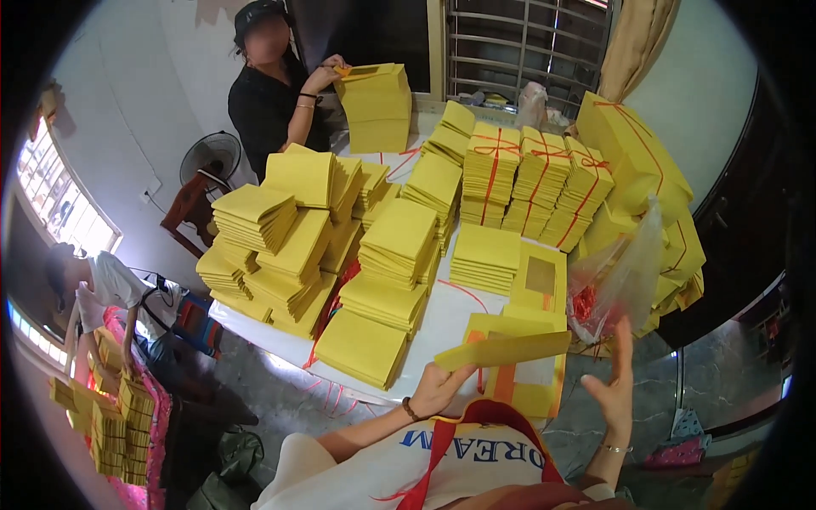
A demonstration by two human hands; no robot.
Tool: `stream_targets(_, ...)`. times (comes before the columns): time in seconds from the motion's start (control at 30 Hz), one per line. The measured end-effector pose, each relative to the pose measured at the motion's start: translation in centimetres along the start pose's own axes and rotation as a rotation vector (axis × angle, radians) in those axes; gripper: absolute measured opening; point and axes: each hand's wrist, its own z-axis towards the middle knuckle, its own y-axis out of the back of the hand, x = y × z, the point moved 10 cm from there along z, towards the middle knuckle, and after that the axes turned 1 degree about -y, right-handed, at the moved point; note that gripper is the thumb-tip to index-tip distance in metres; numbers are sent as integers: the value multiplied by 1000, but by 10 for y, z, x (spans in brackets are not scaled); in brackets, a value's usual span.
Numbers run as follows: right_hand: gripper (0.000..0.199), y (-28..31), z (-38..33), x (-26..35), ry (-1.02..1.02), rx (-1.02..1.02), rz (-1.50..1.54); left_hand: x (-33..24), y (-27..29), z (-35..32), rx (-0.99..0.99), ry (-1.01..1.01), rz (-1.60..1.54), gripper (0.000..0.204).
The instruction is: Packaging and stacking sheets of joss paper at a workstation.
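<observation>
Near the table's front edge my left hand (439, 389) is closed on one end of a folded yellow paper (510, 350), which is held up edge-on. My right hand (614, 387) is raised to the right of it, thumb and fingers apart, holding nothing. Under the folded paper lies a flat yellow sheet with an orange strip (503, 384). Just beyond sits another yellow paper with a brownish rectangular patch (541, 276), beside a short stack of folded yellow papers (484, 255).
Many stacks of folded yellow paper (395, 234) cover the white table (272, 319). Bundles tied with red string (489, 174) stand at the back right. A clear plastic bag (625, 272) holds red string. One person (280, 93) handles papers across the table; another (136, 297) is at far left.
</observation>
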Motion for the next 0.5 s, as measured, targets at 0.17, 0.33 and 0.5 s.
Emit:
stream_targets(0.17,74,-35,-32,-22,-216,157,587,4,12,1,-36,76,47,30)
stream_targets(0.33,49,-94,-59,-6,-249,533,940,6,10,10,-66,93,32,30)
stream_targets(0.5,39,-65,-36,-94,-353,-237,1065,65,-14,-3,-32,184,39,28)
